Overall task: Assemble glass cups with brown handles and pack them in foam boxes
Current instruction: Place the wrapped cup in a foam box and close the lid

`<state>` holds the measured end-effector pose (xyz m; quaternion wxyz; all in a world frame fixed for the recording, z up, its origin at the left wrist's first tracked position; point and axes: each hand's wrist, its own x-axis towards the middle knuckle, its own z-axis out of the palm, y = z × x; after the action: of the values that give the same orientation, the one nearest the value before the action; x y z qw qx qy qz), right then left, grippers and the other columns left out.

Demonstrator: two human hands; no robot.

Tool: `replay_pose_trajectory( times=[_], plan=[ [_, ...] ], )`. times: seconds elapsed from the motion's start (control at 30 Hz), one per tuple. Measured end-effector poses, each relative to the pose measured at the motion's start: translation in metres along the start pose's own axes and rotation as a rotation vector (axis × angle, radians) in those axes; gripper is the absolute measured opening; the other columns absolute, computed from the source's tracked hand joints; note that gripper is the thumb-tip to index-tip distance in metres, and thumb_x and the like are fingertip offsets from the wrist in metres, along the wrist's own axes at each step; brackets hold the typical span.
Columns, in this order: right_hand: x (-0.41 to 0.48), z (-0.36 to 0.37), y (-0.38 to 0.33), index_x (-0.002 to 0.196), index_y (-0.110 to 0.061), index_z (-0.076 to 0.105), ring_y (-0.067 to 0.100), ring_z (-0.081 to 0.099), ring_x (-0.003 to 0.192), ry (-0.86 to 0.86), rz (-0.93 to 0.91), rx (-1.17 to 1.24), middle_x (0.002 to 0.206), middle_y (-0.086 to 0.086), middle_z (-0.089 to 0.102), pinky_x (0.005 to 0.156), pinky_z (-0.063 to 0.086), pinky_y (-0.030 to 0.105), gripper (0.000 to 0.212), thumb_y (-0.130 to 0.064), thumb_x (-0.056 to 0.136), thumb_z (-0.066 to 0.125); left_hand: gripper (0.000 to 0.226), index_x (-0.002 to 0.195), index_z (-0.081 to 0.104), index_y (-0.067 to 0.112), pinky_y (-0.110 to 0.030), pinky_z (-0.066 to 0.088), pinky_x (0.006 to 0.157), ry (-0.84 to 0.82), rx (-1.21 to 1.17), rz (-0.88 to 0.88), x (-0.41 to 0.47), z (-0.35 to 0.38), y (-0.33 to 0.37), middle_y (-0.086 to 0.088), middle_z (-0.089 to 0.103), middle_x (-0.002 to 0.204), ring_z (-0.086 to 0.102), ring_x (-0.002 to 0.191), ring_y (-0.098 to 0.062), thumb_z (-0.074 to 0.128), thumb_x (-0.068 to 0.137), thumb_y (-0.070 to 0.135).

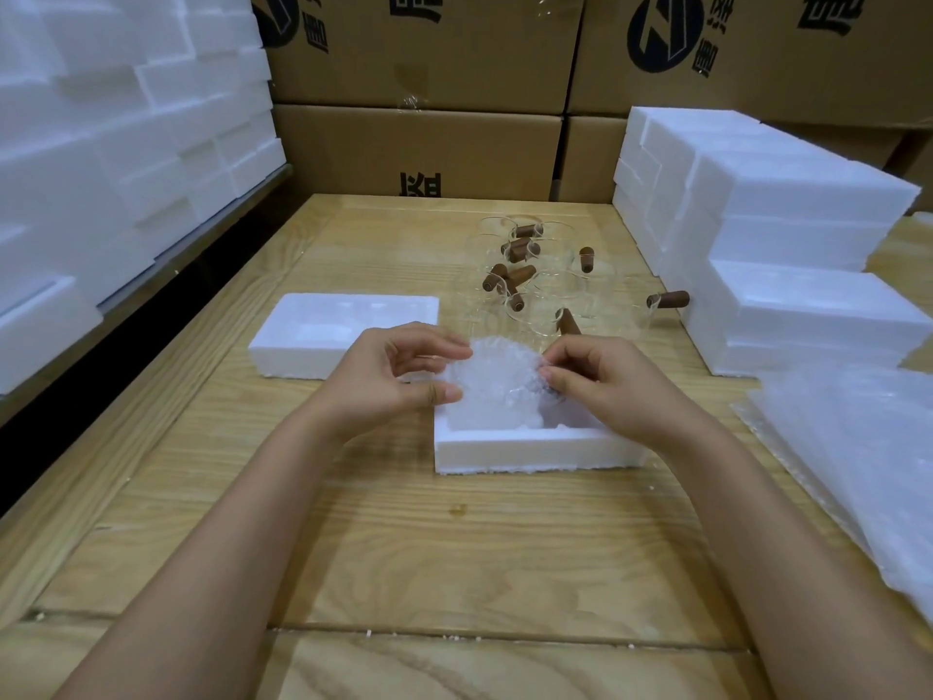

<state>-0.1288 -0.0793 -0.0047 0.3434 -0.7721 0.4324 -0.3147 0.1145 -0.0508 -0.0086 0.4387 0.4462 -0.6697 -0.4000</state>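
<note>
An open white foam box (535, 449) lies on the wooden table in front of me. Over its cavity both hands hold a bundle of clear bubble wrap (497, 378); glass shows faintly inside it. My left hand (389, 381) pinches the wrap's left edge between thumb and fingers. My right hand (601, 381) pinches its right side. A second foam piece (343, 336) lies to the left. Behind the box stand several glass cups with brown handles (535, 280).
Foam boxes are stacked at the right (767, 234) and along the left wall (126, 144). Sheets of bubble wrap (858, 447) lie at the table's right edge. Cardboard cartons (419, 144) close off the back.
</note>
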Motion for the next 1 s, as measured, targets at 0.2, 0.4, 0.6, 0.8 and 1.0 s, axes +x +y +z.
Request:
replay_pose_trajectory(
  times=[0.2, 0.4, 0.6, 0.8, 1.0],
  plan=[
    [-0.004, 0.003, -0.004, 0.077, -0.039, 0.065, -0.002, 0.057, 0.070, 0.045, -0.016, -0.101, 0.073, -0.022, 0.066, 0.066, 0.043, 0.013, 0.025, -0.017, 0.089, 0.064, 0.036, 0.092, 0.074, 0.031, -0.014, 0.045, 0.095, 0.033, 0.026, 0.009, -0.001, 0.001, -0.008, 0.017, 0.071, 0.109, 0.061, 0.113, -0.001, 0.081, 0.070, 0.003],
    [-0.014, -0.006, 0.000, 0.089, -0.036, 0.066, -0.003, 0.059, 0.075, 0.321, -0.018, -0.002, 0.085, -0.019, 0.067, 0.066, 0.045, 0.010, 0.029, -0.007, 0.090, 0.060, 0.036, 0.097, 0.072, 0.030, -0.013, 0.046, 0.088, 0.059, -0.039, 0.001, -0.003, 0.004, -0.013, 0.014, 0.072, 0.108, 0.063, 0.111, -0.005, 0.080, 0.064, 0.017],
    [-0.019, -0.002, 0.005, 0.082, -0.031, 0.068, 0.000, 0.059, 0.075, 0.268, 0.004, -0.025, 0.086, -0.011, 0.068, 0.070, 0.045, 0.009, 0.025, -0.007, 0.086, 0.067, 0.041, 0.098, 0.071, 0.028, -0.021, 0.046, 0.095, 0.056, -0.037, 0.010, -0.004, 0.006, -0.015, 0.015, 0.072, 0.105, 0.064, 0.109, -0.006, 0.080, 0.071, -0.002],
    [-0.018, -0.013, 0.013, 0.090, -0.029, 0.067, 0.002, 0.063, 0.080, 0.595, 0.082, 0.277, 0.083, -0.008, 0.069, 0.077, 0.050, 0.016, 0.036, 0.001, 0.093, 0.049, 0.045, 0.110, 0.064, 0.035, -0.022, 0.036, 0.102, 0.435, 0.226, 0.031, -0.006, -0.017, -0.011, 0.011, 0.062, 0.125, 0.051, 0.120, 0.001, 0.061, 0.071, 0.013],
    [-0.018, -0.020, 0.022, 0.085, -0.020, 0.067, 0.004, 0.060, 0.066, 0.706, 0.168, 0.391, 0.065, -0.010, 0.067, 0.068, 0.050, 0.017, 0.034, 0.004, 0.092, 0.044, 0.063, 0.131, 0.048, 0.021, -0.040, 0.021, 0.112, 0.671, 0.632, -0.393, -0.005, -0.055, -0.041, -0.004, 0.036, 0.146, 0.026, 0.137, -0.025, 0.071, 0.073, 0.014]
  ],
)
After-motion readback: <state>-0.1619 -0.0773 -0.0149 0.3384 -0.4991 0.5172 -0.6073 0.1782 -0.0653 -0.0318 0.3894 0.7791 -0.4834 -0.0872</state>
